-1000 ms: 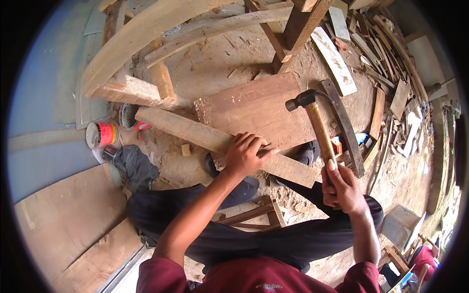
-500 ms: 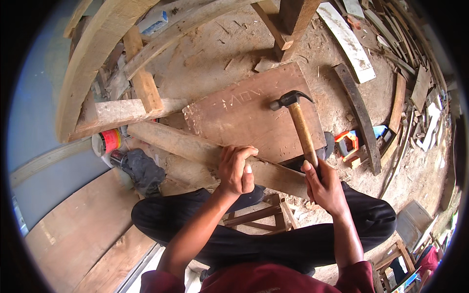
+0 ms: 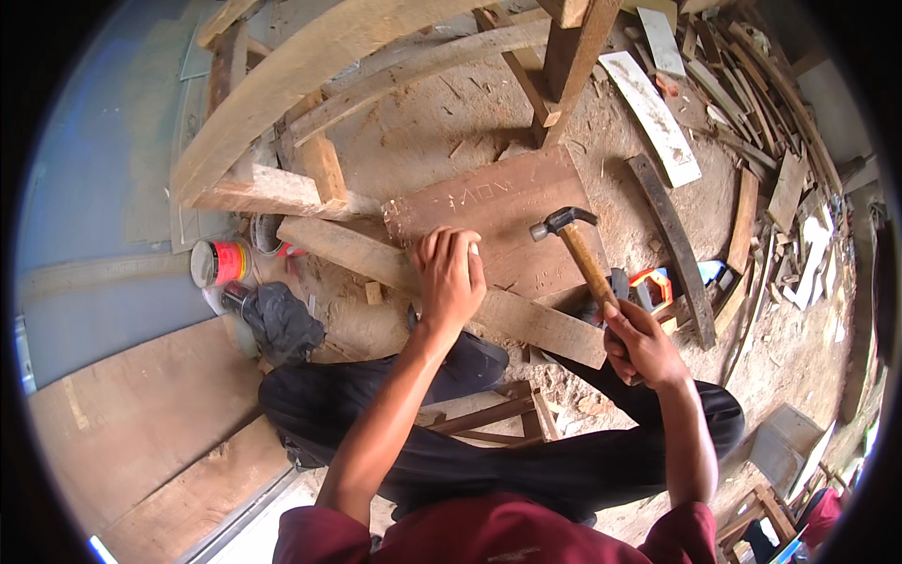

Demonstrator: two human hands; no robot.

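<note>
So, since half a second ago the left hand [image 3: 451, 277] has been shifted forward over the plank's [image 3: 536, 321] far edge, and the right hand [image 3: 645, 346] has been drawn off the plank's right end, which is now uncovered. The whole view's been tilted a bit too, so some of that shift is probably just head movement.

The claw hammer [image 3: 586, 266] is gripped firmly by the right hand near the bottom of the handle, fingers wrapped right round, with its head carried forward and to the left of that hand. The left hand seems to be curled, thumb near the fingers, but its palm is hidden, so how far it's closed, or whether a nail is pinched in there, can't be told.

The plank is crossed by the left hand, with its right end just left of the right hand. The scratched wooden panel [image 3: 526, 188] is seen ahead of both hands, and the orange-handled saw [image 3: 648, 278] ahead of the right one.

Looks like a pause between hammer blows, tbh. For another blow, the plank would need to be steadied and the left fingers kept clear.
</note>
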